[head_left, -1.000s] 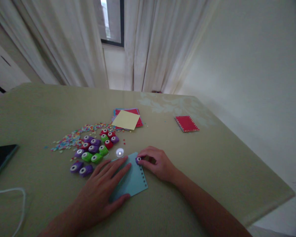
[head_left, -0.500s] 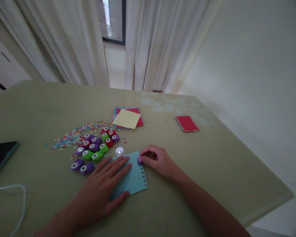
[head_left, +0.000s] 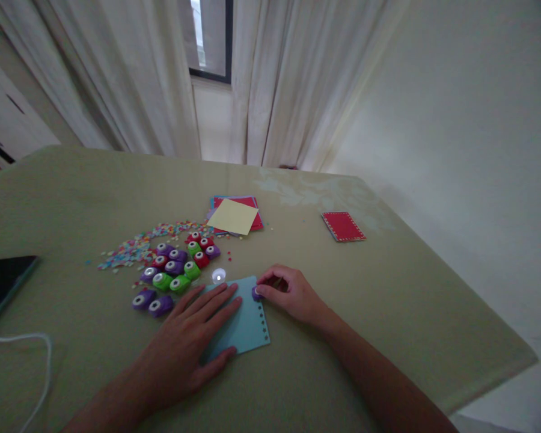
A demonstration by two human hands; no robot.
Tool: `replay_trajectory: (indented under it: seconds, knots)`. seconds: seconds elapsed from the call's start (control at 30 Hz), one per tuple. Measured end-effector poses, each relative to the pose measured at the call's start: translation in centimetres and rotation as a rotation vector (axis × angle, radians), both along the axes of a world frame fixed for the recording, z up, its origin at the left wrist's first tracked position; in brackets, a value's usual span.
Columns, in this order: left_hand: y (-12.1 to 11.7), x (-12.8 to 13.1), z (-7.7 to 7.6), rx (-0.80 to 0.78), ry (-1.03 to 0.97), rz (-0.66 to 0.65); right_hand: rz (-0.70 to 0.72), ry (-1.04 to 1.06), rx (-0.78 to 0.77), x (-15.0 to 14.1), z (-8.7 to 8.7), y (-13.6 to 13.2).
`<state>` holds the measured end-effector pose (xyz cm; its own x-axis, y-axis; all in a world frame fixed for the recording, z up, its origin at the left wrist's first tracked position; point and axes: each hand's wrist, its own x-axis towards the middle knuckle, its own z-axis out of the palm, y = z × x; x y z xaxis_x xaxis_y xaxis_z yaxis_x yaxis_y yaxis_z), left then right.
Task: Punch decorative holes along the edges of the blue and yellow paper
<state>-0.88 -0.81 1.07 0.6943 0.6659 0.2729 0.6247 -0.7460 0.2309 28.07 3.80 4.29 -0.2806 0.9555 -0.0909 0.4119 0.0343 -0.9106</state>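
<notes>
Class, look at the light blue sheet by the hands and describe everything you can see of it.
The light blue sheet looks like thin paper or card with straight edges. It lies flat on the table, slightly askew. A row of small, star-like holes lines part of its right edge. The left hand is spread over it, hiding much of its left side. Near its far right corner, the right hand holds a small purple punch at the edge.

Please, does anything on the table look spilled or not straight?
Yes: small multicoloured confetti pieces lie strewn loose beside the red, green and purple plastic punches, as if spilled. The pale yellow square paper sheet also sits askew on the red and blue sheets beneath.
</notes>
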Motion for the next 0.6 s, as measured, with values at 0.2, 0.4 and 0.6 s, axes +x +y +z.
replay_trajectory:
  seconds: [0.2, 0.4, 0.6]
  knots:
    - [0.0, -0.03, -0.06, -0.008, -0.014, 0.002, 0.002, -0.005, -0.006, 0.07, 0.03, 0.04]
    - [-0.07, 0.07, -0.06, -0.018, -0.01, 0.002, 0.0, -0.011, 0.004, 0.08, -0.18, -0.01]
    - [-0.03, 0.03, -0.24, 0.015, -0.001, 0.005, 0.0, 0.043, -0.07, 0.25, -0.06, 0.86]
